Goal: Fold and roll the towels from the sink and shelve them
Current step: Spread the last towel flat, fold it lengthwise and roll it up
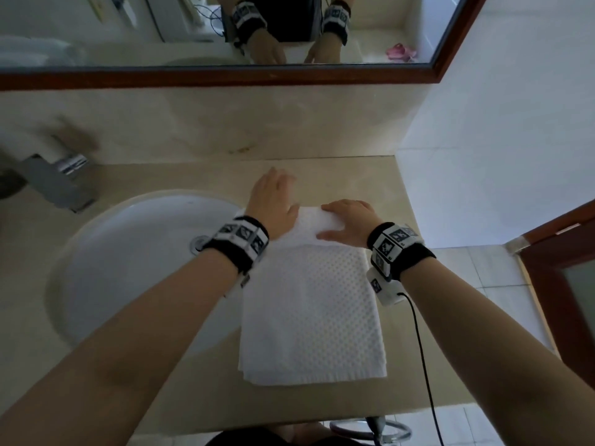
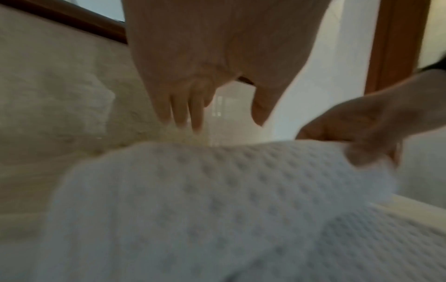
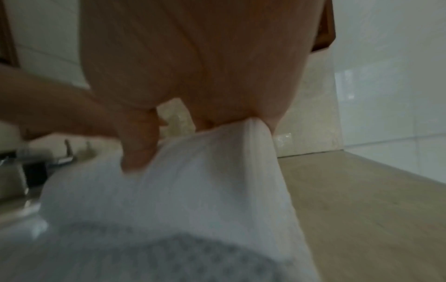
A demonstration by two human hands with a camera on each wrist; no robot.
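Observation:
A white waffle towel lies folded in a long strip on the beige counter, right of the sink. Its far end is turned over into a low roll. My left hand lies over the roll's left end with its fingers straight, reaching past it toward the wall. In the left wrist view the left hand points down beyond the towel. My right hand grips the roll's right end, fingers curled over it. In the right wrist view the right hand's thumb presses into the towel.
The white sink basin sits at the left with a metal tap behind it. A wood-framed mirror hangs above. A white tiled wall closes the counter's right end, and a brown door stands beyond. A black cable hangs from my right wrist.

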